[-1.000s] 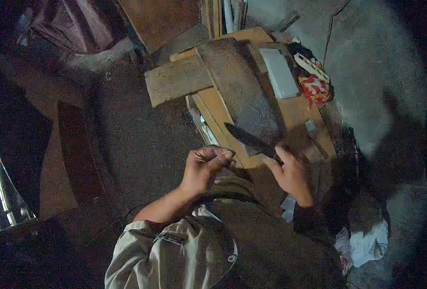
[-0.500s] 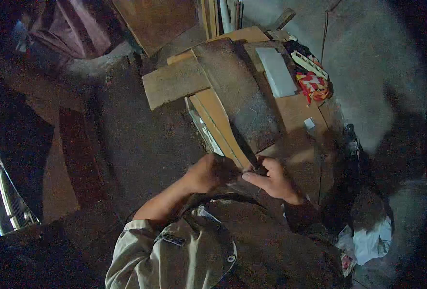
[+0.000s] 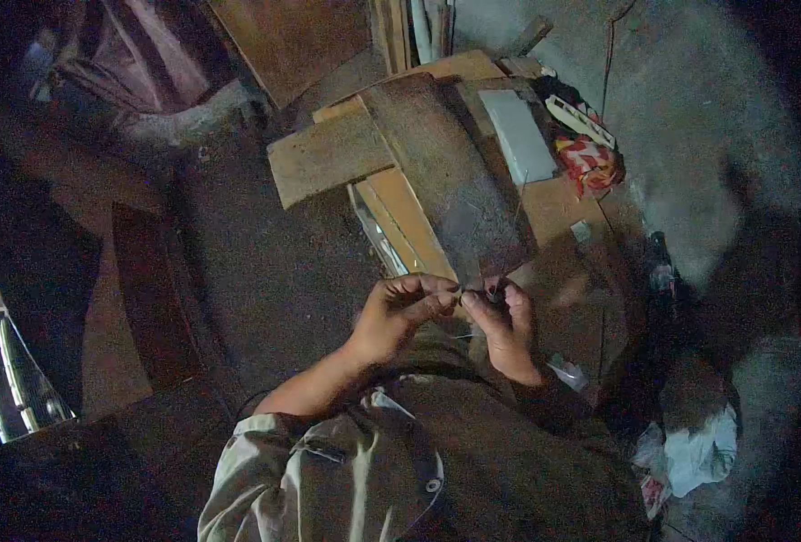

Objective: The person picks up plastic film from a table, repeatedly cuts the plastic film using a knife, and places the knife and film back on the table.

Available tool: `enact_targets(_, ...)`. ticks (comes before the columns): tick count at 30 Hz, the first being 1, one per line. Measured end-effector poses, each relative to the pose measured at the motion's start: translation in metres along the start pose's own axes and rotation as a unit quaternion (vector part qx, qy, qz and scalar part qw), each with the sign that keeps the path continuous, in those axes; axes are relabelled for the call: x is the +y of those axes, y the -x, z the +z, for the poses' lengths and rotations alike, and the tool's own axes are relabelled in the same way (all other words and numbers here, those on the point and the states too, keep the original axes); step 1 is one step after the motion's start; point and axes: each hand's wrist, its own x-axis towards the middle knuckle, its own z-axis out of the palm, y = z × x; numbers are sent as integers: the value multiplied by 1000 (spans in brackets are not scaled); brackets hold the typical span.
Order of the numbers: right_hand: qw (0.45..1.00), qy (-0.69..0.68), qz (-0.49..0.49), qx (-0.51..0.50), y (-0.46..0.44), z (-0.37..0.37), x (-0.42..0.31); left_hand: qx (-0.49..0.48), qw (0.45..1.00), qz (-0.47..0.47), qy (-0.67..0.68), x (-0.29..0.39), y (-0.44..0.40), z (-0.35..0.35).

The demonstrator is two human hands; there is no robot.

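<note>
My left hand (image 3: 402, 312) and my right hand (image 3: 506, 327) meet in front of my body, thumbs and fingertips pinched close together. Between the fingertips is something small and thin, too dim to name. My right fingers also curl round a dark piece that I cannot make out. Fine thread-like lines show above and below this hand. Just beyond the hands lies a worn, dark brown board (image 3: 450, 154). Beside it, a light brown strip (image 3: 407, 208) runs toward my fingers.
A flat wooden piece (image 3: 328, 158) juts out left of the board. Farther right lie a white panel (image 3: 518, 135) and a red-and-yellow cloth (image 3: 590, 165). A dark bottle-like object (image 3: 660, 262) stands at right, with a white bag (image 3: 700, 456) below it.
My left hand has turned from a fist into a fingertip pinch and moved up toward the right hand. My right hand has risen slightly, and its fingers have curled upward.
</note>
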Motion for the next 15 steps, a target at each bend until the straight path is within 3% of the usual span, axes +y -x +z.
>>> enact_targets(4,998,-18,-43,41,0,6,7,17,996,-10,84,-3,3,6)
enact_targets(6,997,72,14,-3,0,1,4,7,998,-11,61,0,3,4)
enact_targets(9,991,102,65,-62,0,-10,-7,5,999,-8,31,6,2,-2)
enact_targets(13,970,211,-69,-96,-1,-32,-37,9,998,-36,49,18,8,-15)
enact_targets(15,934,330,-66,-122,-2,-54,-48,22,998,-33,53,26,10,-18)
